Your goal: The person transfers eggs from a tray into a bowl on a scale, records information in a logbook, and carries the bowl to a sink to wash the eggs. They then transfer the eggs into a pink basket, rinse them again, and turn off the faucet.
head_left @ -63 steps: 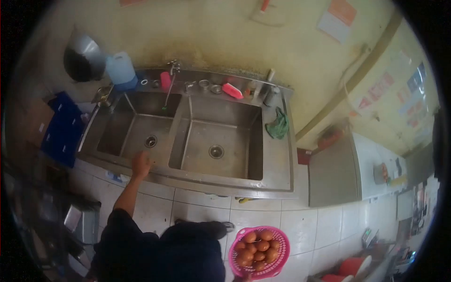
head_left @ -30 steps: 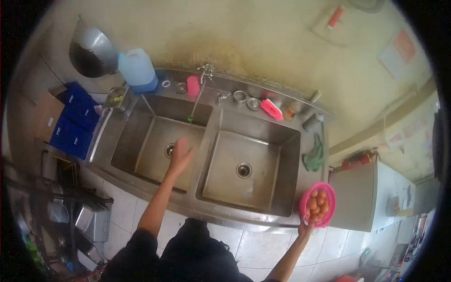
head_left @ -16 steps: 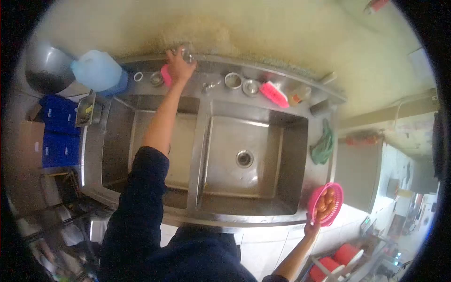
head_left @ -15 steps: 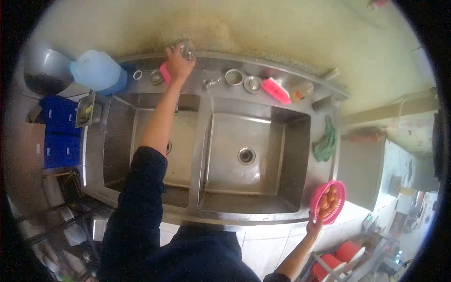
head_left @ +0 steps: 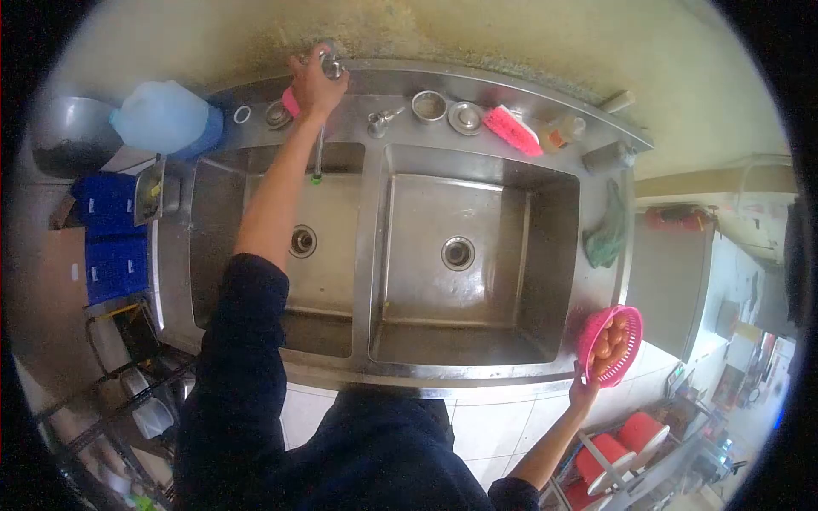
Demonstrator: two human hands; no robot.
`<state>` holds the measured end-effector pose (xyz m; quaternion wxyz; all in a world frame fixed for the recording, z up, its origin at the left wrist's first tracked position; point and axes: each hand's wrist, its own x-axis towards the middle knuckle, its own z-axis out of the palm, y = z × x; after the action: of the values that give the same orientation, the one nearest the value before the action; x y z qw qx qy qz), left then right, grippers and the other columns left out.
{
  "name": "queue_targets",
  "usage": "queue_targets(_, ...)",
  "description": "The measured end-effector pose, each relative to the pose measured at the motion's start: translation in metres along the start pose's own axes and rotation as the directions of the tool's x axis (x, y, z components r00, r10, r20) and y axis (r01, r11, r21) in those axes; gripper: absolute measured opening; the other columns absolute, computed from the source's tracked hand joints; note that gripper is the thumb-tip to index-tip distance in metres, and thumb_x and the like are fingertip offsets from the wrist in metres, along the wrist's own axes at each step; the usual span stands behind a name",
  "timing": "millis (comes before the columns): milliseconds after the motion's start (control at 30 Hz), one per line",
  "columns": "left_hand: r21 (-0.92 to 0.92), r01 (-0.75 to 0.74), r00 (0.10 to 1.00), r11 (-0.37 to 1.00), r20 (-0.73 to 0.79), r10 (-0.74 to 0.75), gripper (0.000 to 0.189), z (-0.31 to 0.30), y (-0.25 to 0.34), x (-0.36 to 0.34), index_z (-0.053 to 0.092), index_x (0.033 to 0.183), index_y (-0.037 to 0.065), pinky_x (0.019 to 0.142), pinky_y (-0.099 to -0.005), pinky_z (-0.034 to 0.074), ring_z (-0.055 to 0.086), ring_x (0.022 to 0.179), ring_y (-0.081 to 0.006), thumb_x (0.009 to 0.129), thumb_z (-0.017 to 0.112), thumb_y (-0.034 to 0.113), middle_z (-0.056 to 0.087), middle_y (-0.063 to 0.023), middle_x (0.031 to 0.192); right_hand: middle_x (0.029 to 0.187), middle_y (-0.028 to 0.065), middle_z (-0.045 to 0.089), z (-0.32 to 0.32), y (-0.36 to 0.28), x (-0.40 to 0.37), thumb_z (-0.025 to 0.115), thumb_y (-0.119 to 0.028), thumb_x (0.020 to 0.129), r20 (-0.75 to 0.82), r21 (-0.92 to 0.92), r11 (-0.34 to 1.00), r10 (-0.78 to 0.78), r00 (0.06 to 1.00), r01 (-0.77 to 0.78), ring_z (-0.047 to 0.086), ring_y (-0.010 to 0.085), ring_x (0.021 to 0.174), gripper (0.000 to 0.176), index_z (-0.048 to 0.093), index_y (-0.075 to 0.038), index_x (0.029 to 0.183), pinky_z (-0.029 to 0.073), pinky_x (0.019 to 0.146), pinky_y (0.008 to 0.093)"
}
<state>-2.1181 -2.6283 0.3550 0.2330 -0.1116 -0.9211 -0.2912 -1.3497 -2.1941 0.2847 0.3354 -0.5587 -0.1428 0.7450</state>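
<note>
My left hand [head_left: 317, 89] reaches to the back of the sink, its fingers closed around the top of a metal tap [head_left: 319, 157]. The tap's thin spout hangs over the left basin [head_left: 328, 204] and ends in a green tip. My right hand [head_left: 583, 392] grips the near rim of a pink plastic basket [head_left: 635, 353] beyond the sink's right front corner. In the basket lie several rounded orange-brown things [head_left: 609, 342] that look like eggs. A pink object [head_left: 290, 101] is partly hidden behind my left hand.
The right basin [head_left: 456, 298] has a drain. A second tap [head_left: 380, 124], a metal bowl [head_left: 429, 106], a pink brush [head_left: 513, 132] and a bottle [head_left: 564, 134] line the back ledge. A green cloth [head_left: 605, 230] lies right, a blue-white jug [head_left: 162, 119] left.
The head view has shifted slightly. My left hand stays at the tap, and my right hand still holds the pink basket near the sink's right corner.
</note>
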Motion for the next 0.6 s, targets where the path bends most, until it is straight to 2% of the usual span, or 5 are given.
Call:
queue_targets(133, 0.027, -0.059, 0.998, 0.998, -0.018, 0.06, 0.06, 0.006, -0.008, 0.0, 0.052, 0.119, 0.02, 0.084, -0.0477, 0.05, 0.055, 0.103, -0.0441, 0.068, 0.082, 0.025, 0.045, -0.0237, 0.114, 0.128, 0.0201, 0.055, -0.025, 0.006, 0.01, 0.059, 0.002, 0.089, 0.372, -0.658, 0.619, -0.227, 0.9, 0.428, 0.057, 0.0288, 0.111, 0.041, 0.05, 0.009, 0.128, 0.053, 0.098, 0.0356)
queue_targets(233, 0.019, 0.008, 0.999, 1.0, 0.031, -0.008, 0.061, 0.003, -0.002, 0.001, 0.052, 0.121, 0.02, 0.085, -0.0474, 0.05, 0.055, 0.103, -0.0443, 0.068, 0.082, 0.025, 0.044, -0.0248, 0.117, 0.121, 0.0141, 0.06, -0.022, 0.008, 0.006, 0.064, 0.003, 0.087, 0.369, -0.72, 0.521, -0.272, 0.889, 0.458, 0.059, 0.0207, 0.106, 0.043, 0.053, 0.005, 0.128, 0.051, 0.092, 0.0316)
queue_targets(300, 0.005, 0.037, 0.999, 0.999, 0.04, -0.037, 0.061, 0.001, 0.003, 0.0, 0.052, 0.122, 0.019, 0.086, -0.0475, 0.05, 0.055, 0.105, -0.0442, 0.069, 0.082, 0.026, 0.045, -0.0253, 0.118, 0.118, 0.0132, 0.062, -0.015, 0.008, 0.001, 0.067, 0.0, 0.086, 0.219, -0.454, 0.849, -0.188, 0.957, 0.27, 0.058, 0.019, 0.106, 0.044, 0.053, 0.004, 0.128, 0.05, 0.09, 0.0316)
queue_targets(467, 0.028, 0.055, 0.998, 0.998, 0.034, -0.056, 0.065, -0.002, 0.008, -0.001, 0.051, 0.124, 0.018, 0.086, -0.0485, 0.05, 0.056, 0.104, -0.0443, 0.069, 0.082, 0.029, 0.045, -0.0239, 0.116, 0.122, 0.0141, 0.056, 0.002, 0.021, -0.023, 0.067, 0.001, 0.086, 0.319, -0.715, 0.505, -0.38, 0.868, 0.484, 0.055, 0.0203, 0.113, 0.055, 0.042, 0.001, 0.136, 0.051, 0.095, 0.035)
queue_targets(600, 0.039, 0.032, 0.999, 0.999, 0.022, -0.033, 0.069, 0.005, -0.003, -0.001, 0.047, 0.126, 0.023, 0.081, -0.0484, 0.052, 0.059, 0.097, -0.0451, 0.068, 0.083, 0.035, 0.043, -0.022, 0.117, 0.128, 0.0155, 0.051, -0.005, 0.027, -0.02, 0.066, 0.005, 0.085, 0.241, -0.591, 0.69, -0.343, 0.908, 0.417, 0.052, 0.0227, 0.116, 0.064, 0.036, -0.002, 0.141, 0.051, 0.095, 0.0341)
